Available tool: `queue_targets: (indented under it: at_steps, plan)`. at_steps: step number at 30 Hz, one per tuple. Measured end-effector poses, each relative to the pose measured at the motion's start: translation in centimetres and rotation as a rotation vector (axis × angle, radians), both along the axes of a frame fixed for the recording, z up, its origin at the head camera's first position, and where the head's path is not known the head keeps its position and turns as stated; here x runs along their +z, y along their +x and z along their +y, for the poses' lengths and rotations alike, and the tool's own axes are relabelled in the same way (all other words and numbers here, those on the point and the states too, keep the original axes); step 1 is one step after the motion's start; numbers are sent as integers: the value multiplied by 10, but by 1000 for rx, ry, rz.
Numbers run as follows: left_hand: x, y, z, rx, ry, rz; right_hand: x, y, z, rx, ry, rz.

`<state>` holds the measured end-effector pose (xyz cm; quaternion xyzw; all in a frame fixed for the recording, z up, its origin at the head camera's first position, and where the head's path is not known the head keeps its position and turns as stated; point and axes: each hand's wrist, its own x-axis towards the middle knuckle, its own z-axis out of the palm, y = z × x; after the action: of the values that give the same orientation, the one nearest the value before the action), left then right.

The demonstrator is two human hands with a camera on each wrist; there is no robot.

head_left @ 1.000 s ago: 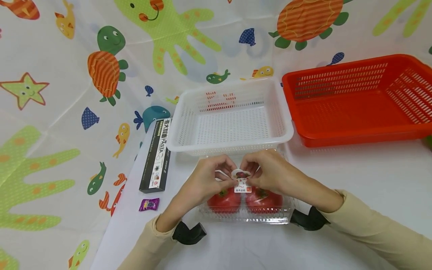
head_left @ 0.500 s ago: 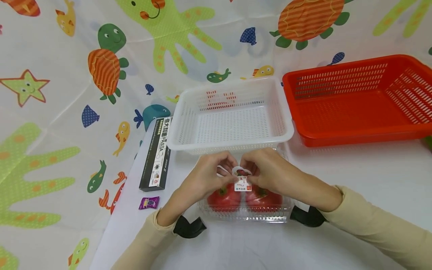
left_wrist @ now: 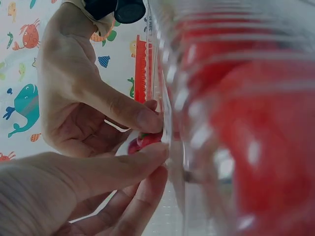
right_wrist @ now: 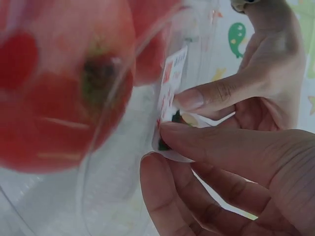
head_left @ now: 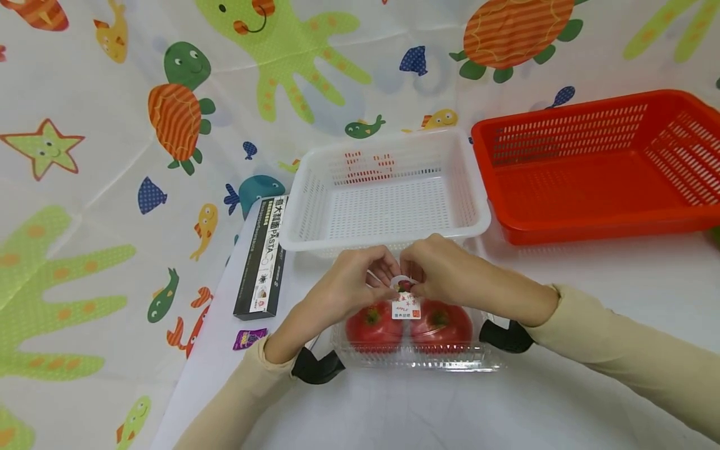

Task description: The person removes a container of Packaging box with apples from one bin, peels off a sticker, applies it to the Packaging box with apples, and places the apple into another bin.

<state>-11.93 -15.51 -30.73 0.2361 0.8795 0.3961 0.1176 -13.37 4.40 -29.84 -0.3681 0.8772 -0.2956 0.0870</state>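
Observation:
A clear plastic box [head_left: 416,360] holds round red fruits [head_left: 441,328] with greenish stem ends. Over it stands a small white label [head_left: 406,310] with a fruit picture and red print. My left hand [head_left: 360,280] pinches the label's left side between thumb and fingers. From the other side, my right hand [head_left: 458,272] pinches its right side, so both thumbs lie close together on its front. In the right wrist view the label [right_wrist: 171,81] sits right at the box's clear plastic. Its upper back is hidden by fingers.
Behind the box stands a white basket [head_left: 385,240], and a red basket [head_left: 607,222] is at the right. A black and white pasta box [head_left: 261,262] and a small purple packet [head_left: 249,338] lie to the left. A patterned cloth [head_left: 315,56] hangs behind.
My right hand has shifted up and slightly left, showing more of the right-hand fruit. More of the label's printed face shows. The left hand keeps its pinch and has barely moved.

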Motion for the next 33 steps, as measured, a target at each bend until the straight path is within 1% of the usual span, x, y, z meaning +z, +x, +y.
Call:
queue_targets:
  at_steps: [5, 11, 16, 20, 24, 28, 30, 32, 33]
  plan:
    - [0, -5, -2, -14, -4, 16, 1, -6, -2, -7, 36, -11]
    - [2, -10, -4, -27, -50, 43, 2, -11, -4, -1, 59, -16]
    - [3, -13, -5, -25, -81, 56, 3, -14, -3, -11, 56, -33]
    - [2, -14, -6, 1, -117, 37, 2, -15, -3, -21, 49, -27]
    - [0, -15, -6, 40, -142, 19, -1, -16, -4, -34, 46, -16]
    - [-1, -12, -7, 66, -138, 20, -1, -15, -5, -52, 41, -12]
    - [-1, -10, -8, 75, -121, 26, 1, -14, -3, -63, 34, -19]
    - [0, -7, -10, 90, -100, 42, 5, -13, 1, -80, 16, -24]
    - [1, -5, -11, 98, -93, 62, 7, -12, 4, -89, 2, -28]
